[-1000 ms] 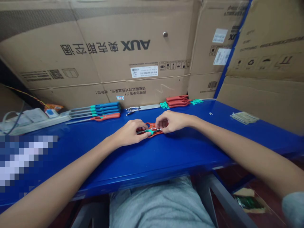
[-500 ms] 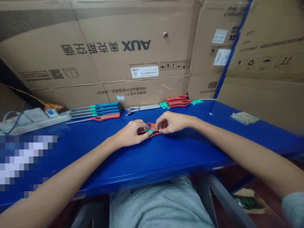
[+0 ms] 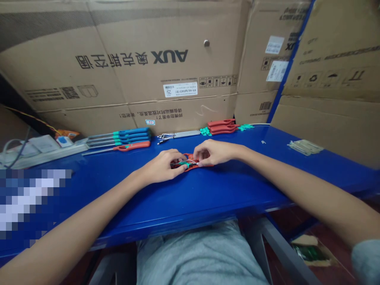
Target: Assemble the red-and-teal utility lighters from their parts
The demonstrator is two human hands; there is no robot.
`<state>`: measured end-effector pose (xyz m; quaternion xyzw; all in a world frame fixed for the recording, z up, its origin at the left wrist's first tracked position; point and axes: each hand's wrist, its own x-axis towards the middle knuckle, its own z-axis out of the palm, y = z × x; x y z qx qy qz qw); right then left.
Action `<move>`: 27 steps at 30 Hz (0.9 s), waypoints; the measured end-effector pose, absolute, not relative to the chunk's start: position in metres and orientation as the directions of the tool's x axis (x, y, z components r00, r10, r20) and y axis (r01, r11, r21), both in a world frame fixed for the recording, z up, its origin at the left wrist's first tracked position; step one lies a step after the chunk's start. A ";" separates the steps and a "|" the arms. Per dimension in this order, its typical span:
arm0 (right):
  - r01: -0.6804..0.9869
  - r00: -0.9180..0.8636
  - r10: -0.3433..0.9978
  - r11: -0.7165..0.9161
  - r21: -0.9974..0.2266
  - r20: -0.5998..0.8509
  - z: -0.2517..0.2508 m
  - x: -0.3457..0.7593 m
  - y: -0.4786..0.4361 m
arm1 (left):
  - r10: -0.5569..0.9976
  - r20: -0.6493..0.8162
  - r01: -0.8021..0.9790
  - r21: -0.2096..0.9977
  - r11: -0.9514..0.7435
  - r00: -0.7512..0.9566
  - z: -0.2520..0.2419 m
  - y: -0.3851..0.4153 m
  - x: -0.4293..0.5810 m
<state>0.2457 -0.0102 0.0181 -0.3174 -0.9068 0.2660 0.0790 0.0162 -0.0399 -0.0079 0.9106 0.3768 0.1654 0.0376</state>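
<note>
On the blue table, straight ahead of me, lies an opened orange lighter handle [image 3: 192,169], its inside facing up. A green trigger [image 3: 184,163] and thin white and dark wires show within it. My left hand [image 3: 162,166] is closed around the handle's left end, thumb at the near side by the trigger. Over the right half, my right hand [image 3: 213,152] is closed in a pinch, fingertips down inside the handle near the wires. Whatever sits between those fingertips is too small and covered to make out.
Stick lighters with blue handles [image 3: 133,136] and one orange-handled lighter [image 3: 135,146] lie at back left. Metal tubes with wires [image 3: 185,134], green parts [image 3: 205,131] and orange handle shells [image 3: 222,127] line the cardboard wall [image 3: 142,87]. Pale strips [image 3: 305,147] lie right; a power strip [image 3: 59,152] left.
My right hand's fingertips have shifted slightly within the handle, and a little more of the white wires shows. My left hand has barely moved.
</note>
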 end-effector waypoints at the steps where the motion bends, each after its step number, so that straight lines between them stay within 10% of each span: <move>1: 0.538 -0.781 0.624 0.650 -0.536 -0.028 0.018 0.246 -0.010 | 0.698 0.276 0.675 0.188 -0.713 0.661 -0.008 -0.040 0.016; 27: 0.520 -0.826 0.563 0.751 -0.408 -0.017 0.019 0.245 -0.010 | 0.703 0.312 0.672 0.218 -0.708 0.639 -0.008 -0.040 0.015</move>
